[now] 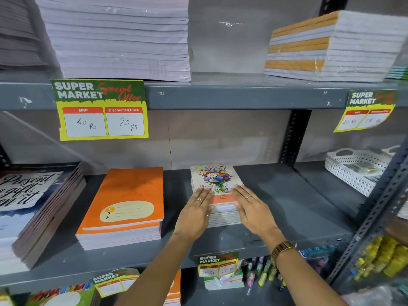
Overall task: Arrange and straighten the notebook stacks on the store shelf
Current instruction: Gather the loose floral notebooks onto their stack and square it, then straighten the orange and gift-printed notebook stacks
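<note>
Floral notebook stack (217, 195) sits just right of the orange notebook stack (123, 208). Left hand (196, 212) and right hand (251, 208) lie flat and spread against its sides. Thin, slick covers probably slide; square it from the edges.

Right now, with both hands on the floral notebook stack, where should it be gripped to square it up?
Probably by its two long side edges, one palm from each flank. The floral notebook stack is small and narrow with open shelf on both sides. The left hand and right hand already bracket it, fingers lying on the top cover. Pressing inward would align the visibly uneven lower layers.
</note>
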`<state>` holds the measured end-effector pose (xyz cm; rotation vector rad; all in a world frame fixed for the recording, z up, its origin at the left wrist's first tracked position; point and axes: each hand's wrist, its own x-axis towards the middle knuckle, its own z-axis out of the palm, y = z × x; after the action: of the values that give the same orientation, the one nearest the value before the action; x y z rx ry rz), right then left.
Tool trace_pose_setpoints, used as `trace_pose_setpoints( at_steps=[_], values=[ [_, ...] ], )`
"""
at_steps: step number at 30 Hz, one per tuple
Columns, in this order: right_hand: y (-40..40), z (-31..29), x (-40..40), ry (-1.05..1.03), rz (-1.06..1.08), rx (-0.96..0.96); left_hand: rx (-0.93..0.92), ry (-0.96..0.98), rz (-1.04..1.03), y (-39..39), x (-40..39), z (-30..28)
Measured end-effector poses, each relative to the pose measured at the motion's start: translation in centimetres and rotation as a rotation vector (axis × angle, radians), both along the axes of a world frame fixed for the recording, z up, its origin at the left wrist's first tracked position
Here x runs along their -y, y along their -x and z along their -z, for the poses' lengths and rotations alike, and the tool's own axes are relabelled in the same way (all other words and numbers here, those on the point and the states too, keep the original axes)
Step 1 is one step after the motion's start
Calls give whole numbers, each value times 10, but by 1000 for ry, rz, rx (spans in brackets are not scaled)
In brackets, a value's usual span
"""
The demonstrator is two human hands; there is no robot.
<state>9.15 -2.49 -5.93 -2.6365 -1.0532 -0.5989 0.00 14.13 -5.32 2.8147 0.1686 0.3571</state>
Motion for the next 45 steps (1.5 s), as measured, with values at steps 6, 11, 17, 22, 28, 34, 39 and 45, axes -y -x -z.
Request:
trace_pose_setpoints(
  at_steps=[6, 11, 17, 22, 28, 34, 39, 45],
  values=[
    [1, 1, 0, -5, 16, -6, 32, 58, 8, 1, 2, 3],
    [4, -3, 0, 41, 44, -19, 29, 5, 15, 1, -1, 1],
    [16, -19, -10, 11, 8, -24, -33, -278, 120, 19, -43, -19],
    [35, -31, -48, 4, -106, -7, -52, -366, 68, 52, -100, -36],
    [69, -30, -105, 8, -277, -20, -112, -358, 15, 95, -139, -34],
    [103, -25, -157, 121, -432, -104, -163, -310, -46, 128, -170, -25],
    [122, -20, -183, 292, -369, -248, -279, -249, -75, 143, -190, -16],
    [138, -16, -205, 351, -252, -245, -297, -241, -32, 157, -211, -9]
  ],
)
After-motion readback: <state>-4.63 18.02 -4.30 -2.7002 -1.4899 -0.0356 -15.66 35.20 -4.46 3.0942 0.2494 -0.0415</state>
